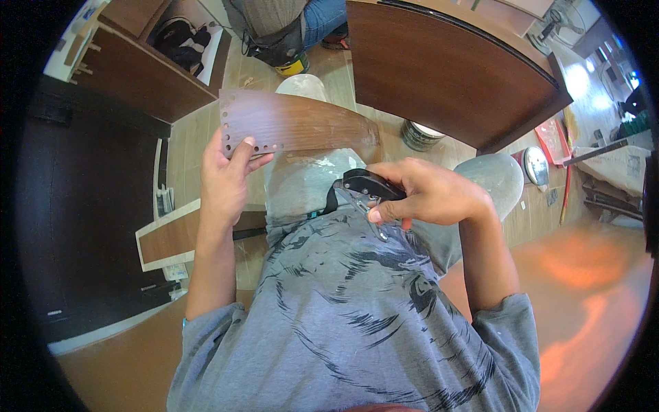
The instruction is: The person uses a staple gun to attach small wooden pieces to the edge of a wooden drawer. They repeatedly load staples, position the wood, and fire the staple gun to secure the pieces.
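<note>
A curved, tapering sheet of brown wood-grain veneer point(302, 123) lies across my lap. Small round holes line its wide left end and part of the edge nearest me. My left hand point(237, 161) pinches that corner between thumb and fingers. In my right hand point(432, 192) is a hand punch point(369, 184) with a black body and metal levers, held over my lap close to the sheet's narrow end. A bit of orange-red shows under my fingers. The punch's jaws cannot be made out clearly.
Ahead on the right stands a large brown panel point(453, 69). Paint cans point(420, 135) and a red tray point(552, 141) sit on the floor. A wooden piece with pale edges point(171, 237) is at my left, beside a dark door point(89, 206). Another person point(288, 27) is at the far side.
</note>
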The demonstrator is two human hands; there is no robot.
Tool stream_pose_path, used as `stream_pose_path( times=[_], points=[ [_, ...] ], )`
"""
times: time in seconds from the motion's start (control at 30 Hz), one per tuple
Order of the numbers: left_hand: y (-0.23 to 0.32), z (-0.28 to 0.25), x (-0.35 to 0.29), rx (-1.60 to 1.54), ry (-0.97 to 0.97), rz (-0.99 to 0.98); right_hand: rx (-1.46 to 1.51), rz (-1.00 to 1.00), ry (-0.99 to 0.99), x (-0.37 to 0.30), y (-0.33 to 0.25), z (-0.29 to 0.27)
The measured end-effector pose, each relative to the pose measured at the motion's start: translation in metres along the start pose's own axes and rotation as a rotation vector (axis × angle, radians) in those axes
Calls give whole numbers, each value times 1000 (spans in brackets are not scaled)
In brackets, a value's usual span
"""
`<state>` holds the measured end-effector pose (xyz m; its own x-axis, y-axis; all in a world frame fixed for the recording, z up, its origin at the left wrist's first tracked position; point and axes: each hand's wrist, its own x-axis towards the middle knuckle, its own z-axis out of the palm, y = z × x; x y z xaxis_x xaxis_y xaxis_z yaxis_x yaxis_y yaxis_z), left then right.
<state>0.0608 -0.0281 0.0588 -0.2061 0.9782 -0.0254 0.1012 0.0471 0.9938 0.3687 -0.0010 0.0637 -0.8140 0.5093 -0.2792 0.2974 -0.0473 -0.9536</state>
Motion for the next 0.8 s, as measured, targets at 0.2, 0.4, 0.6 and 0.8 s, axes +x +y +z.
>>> stream_pose_path(
  times=[0.2, 0.4, 0.6, 0.8],
  points=[
    [1, 1, 1, 19, -21, 5, -115, -20, 15, -5, -8, -3],
    [1, 1, 2, 33, -27, 16, -151, -5, 8, -7, -9, -4],
    [0, 2, 0, 30, -30, 21, -143, 25, -4, -7, -11, -6],
    [-1, 1, 0, 34, -37, 16, -202, 93, -45, -6, -11, -8]
  ],
)
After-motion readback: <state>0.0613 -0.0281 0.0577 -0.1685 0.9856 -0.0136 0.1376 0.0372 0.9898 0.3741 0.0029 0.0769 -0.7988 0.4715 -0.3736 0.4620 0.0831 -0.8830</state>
